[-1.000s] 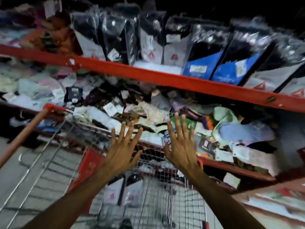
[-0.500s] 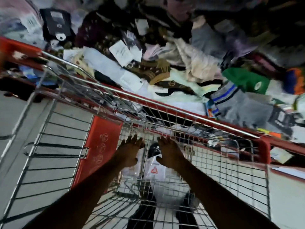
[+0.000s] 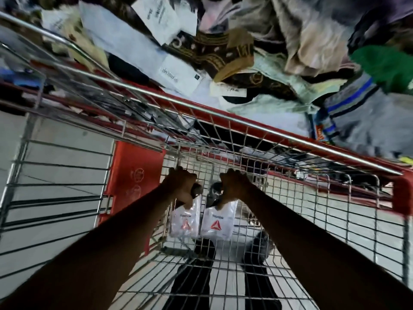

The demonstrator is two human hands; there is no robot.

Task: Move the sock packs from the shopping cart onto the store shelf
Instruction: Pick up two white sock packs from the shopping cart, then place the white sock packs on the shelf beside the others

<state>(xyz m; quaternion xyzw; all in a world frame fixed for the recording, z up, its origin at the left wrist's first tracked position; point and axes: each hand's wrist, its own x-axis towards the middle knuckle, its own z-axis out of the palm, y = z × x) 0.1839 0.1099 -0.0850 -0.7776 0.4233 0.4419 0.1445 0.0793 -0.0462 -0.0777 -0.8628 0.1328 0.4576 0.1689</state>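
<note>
Both my arms reach down into the wire shopping cart point(image 3: 263, 128). My left hand point(image 3: 182, 186) is closed on the top of a white sock pack point(image 3: 185, 222) with a red triangle logo. My right hand point(image 3: 233, 185) grips the dark top of a second white sock pack point(image 3: 216, 222) with the same logo, right beside the first. Both packs hang upright just above the cart's mesh bottom. Beyond the cart's far rim lies the store shelf point(image 3: 201, 113) with its red edge, piled with loose socks.
A red plastic panel point(image 3: 134, 175) forms the cart's left inner wall. The cart's folding wire flap point(image 3: 58, 175) spreads out at the left. The shelf heap holds brown patterned socks point(image 3: 223, 52), a green item point(image 3: 384, 66) and paper labels. Dark trouser legs show under the mesh.
The view tipped down from the shelf into the cart. My hands dropped from open in front of the shelf into the cart and closed on the two white packs.
</note>
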